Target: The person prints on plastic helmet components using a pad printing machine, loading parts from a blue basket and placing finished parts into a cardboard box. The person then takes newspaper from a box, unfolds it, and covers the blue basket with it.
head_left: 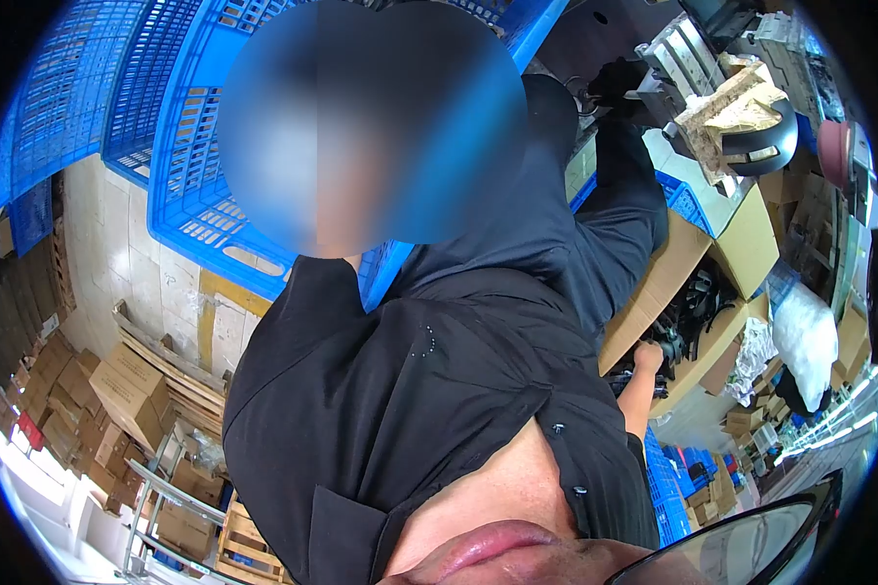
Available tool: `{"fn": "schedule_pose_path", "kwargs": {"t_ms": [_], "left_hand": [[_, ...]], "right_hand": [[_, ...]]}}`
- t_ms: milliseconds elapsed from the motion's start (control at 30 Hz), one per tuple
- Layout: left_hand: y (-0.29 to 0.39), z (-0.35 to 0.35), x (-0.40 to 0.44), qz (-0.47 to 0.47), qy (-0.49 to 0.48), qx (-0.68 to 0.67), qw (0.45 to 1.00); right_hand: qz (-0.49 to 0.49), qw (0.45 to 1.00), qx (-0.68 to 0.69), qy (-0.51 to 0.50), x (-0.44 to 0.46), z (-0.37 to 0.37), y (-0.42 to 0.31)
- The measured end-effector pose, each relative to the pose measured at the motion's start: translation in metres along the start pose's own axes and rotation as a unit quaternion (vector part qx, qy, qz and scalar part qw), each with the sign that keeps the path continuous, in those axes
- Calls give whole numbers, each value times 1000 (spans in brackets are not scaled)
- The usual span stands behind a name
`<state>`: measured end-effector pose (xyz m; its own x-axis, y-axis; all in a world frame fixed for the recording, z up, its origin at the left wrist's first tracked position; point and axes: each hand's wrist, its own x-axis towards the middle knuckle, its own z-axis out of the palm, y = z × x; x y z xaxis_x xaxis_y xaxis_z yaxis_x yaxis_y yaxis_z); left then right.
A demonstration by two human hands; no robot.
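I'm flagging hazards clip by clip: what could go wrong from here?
1. Snagging: the right hand is down among jumbled black parts in the cardboard box, so it might catch on them or drag out several.
2. Bumping: an open flap stands beside the person's leg; a shift of stance could bend it.
3. Missed contact: the left sleeve ends near the blue crate, but blur hides the left hand, so a knock there might go unseen.

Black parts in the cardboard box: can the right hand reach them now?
Probably yes: the right hand is at the black parts, and the open cardboard box leaves the way free.
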<state>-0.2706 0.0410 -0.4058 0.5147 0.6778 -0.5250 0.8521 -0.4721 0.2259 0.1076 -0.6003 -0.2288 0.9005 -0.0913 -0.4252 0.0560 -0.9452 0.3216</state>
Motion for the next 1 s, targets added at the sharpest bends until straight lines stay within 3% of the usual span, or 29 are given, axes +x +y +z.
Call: {"fn": "schedule_pose_path", "kwargs": {"t_ms": [333, 400, 433, 500, 533, 567, 600, 633, 667, 700, 800, 867, 933, 1000], "left_hand": [[-10, -14, 3, -97, 49, -108, 988], [-22, -11, 7, -123, 34, -110, 986], [-29, -7, 11, -97, 29, -109, 989], [-48, 10, 12, -53, 75, -143, 985], [-51, 8, 14, -41, 57, -179, 981], [-49, 6, 20, -59, 8, -131, 990], [-58, 14, 23, -55, 19, -179, 982], [-53, 5, 21, -8, 43, -92, 995], [-47, 3, 15, 0, 52, -114, 992], [-41, 3, 15, -22, 15, -259, 966], [-60, 20, 25, -35, 4, -344, 938], [-33, 5, 8, -91, -15, -470, 878], [-22, -4, 7, -92, -20, -567, 818], [-16, -9, 8, -100, -25, -601, 793]], "right_hand": [[21, 999, 9, 44, 9, -5, 5], [-198, 962, -187, -32, 34, 17, 32], [-39, 999, 0, 14, 11, -1, 8], [39, 999, 2, -17, -14, -32, -18], [59, 997, 32, -31, -23, -45, -23], [97, 993, 68, 0, -31, -52, -22], [106, 990, 89, 7, -22, -40, -6], [131, 985, 112, 10, -29, -48, -7], [125, 985, 117, 23, -19, -34, 9], [102, 986, 130, 25, -16, -39, 18], [125, 924, 350, 90, -26, -51, 26], [154, 854, 489, 93, -6, -23, 46], [156, 880, 419, 163, -19, -28, 44], [150, 889, 391, 184, -20, -30, 39]]}}
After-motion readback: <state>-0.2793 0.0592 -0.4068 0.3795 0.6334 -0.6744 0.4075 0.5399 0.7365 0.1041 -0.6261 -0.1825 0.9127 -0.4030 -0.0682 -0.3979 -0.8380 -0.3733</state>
